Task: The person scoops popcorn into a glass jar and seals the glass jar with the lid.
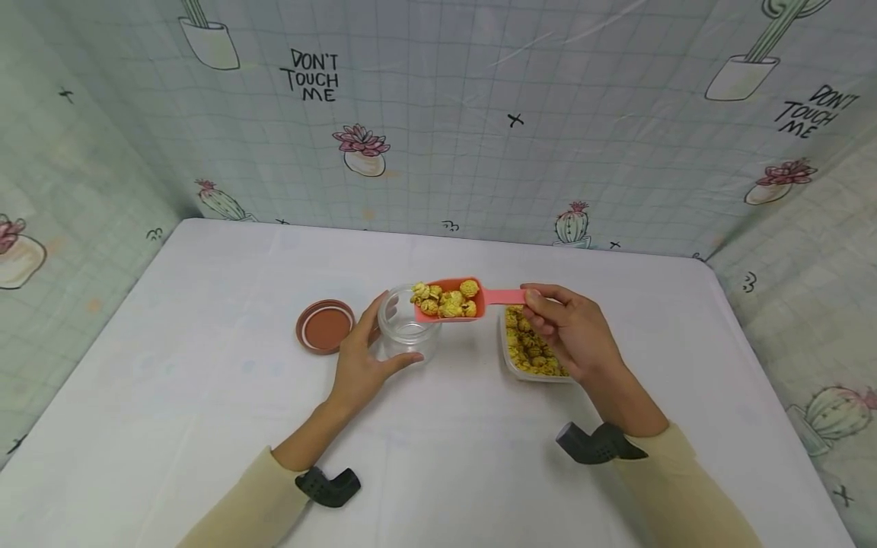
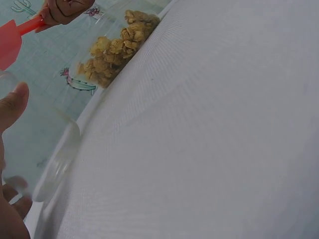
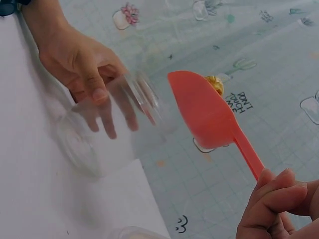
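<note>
My left hand (image 1: 359,365) holds a clear jar (image 3: 104,144) by its side. The thumb lies on one side and the fingers reach round the other, and the jar stands on the table with its mouth uncovered. With thumb and fingers, my right hand (image 1: 575,327) pinches the handle of a pink-red scoop (image 3: 202,109). Yellow popcorn (image 1: 448,304) fills the scoop, whose front end is over the jar's rim. Below the right hand sits a clear rectangular container (image 1: 537,377) holding more popcorn (image 2: 117,55); the hand partly hides it in the head view.
A round brown lid (image 1: 326,327) lies on the table left of the jar, close to the left fingers. White cloth covers the table (image 1: 445,472). A patterned curtain (image 1: 438,122) stands behind and along both sides.
</note>
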{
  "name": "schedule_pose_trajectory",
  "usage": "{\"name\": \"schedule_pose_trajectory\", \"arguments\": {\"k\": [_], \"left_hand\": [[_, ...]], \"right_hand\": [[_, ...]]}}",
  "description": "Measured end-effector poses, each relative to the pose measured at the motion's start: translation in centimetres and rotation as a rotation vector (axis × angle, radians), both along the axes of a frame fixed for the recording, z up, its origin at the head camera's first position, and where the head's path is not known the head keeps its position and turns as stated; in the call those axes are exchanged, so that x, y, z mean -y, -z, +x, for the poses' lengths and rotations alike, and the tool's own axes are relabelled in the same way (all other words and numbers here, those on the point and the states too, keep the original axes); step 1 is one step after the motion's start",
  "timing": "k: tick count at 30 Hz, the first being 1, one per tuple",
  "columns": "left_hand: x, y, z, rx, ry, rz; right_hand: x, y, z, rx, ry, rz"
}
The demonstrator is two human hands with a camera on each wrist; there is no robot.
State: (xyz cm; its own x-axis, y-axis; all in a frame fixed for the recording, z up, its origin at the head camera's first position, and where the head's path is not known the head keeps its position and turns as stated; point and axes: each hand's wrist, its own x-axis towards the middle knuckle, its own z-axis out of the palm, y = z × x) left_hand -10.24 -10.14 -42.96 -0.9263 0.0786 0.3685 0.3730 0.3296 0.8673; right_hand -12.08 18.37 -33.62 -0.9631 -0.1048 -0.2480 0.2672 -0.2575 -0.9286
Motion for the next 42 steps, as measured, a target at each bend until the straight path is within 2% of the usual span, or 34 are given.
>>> {"name": "schedule_pose_trajectory", "arguments": {"k": [6,10,21,32,42], "left_hand": [[-0.5,-2.7,1.1,0.014,0.008,-0.009],[-0.5,-3.2,1.3,0.032,0.0,-0.02],[-0.5,-2.8,1.0,0.006,0.003,-0.039],[-0.3,-2.8,1.0,-0.001,0.0,-0.043],[-0.4,-2.9,1.0,-0.009,0.004,-0.042]], "right_hand": [[0.5,0.0,-0.2,-0.007,-0.007,0.026],[0.8,-0.4,-0.5,-0.027,-0.022,0.063],[1.0,-2.3,-1.2,-0.046,-0.034,0.212],[1.4,-3.5,-1.7,-0.13,-0.027,0.403],[1.8,-5.2,-2.0,-0.183,-0.072,0.49]]}}
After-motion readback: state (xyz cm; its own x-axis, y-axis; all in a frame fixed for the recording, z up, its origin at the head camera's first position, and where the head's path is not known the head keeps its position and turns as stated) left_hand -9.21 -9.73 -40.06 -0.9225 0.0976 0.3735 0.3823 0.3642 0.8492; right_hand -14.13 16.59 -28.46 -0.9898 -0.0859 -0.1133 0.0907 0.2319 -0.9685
